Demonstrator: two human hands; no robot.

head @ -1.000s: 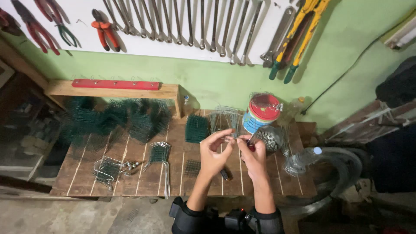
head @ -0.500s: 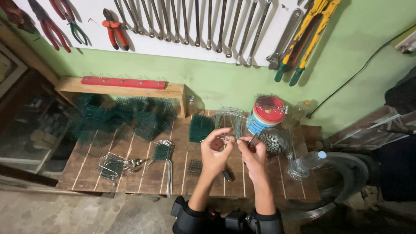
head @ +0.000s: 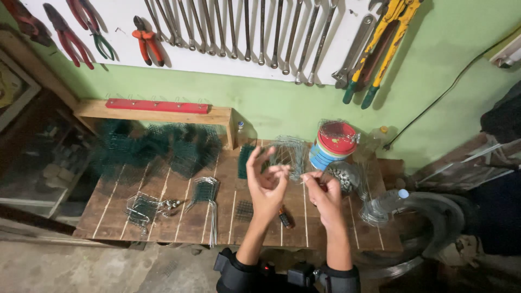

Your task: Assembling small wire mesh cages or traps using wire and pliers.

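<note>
My left hand [head: 266, 184] is raised above the slatted wooden table [head: 163, 217], thumb spread upward and fingers loosely curled toward my right hand. I see nothing gripped in it. My right hand [head: 324, 196] is closed around a small reddish-handled tool, its forefinger pointing at the left fingertips. A thin wire piece seems to run between the two hands, too fine to make out. Just behind them lie a grey wire mesh bundle [head: 290, 152] and a dark green mesh piece [head: 244, 160].
A red-lidded tin can [head: 334, 144], a bowl of small metal bits [head: 343, 176] and a wire coil [head: 380, 209] sit to the right. Green mesh piles [head: 157, 146], bent wires [head: 206, 192] and a small wire cage [head: 142, 209] lie left. Wrenches [head: 244, 27] and pliers [head: 144, 40] hang on the wall.
My hands were pressed together on a small piece. The left hand has since opened and pulled away to the left, while the right stays closed. The view has tilted slightly.
</note>
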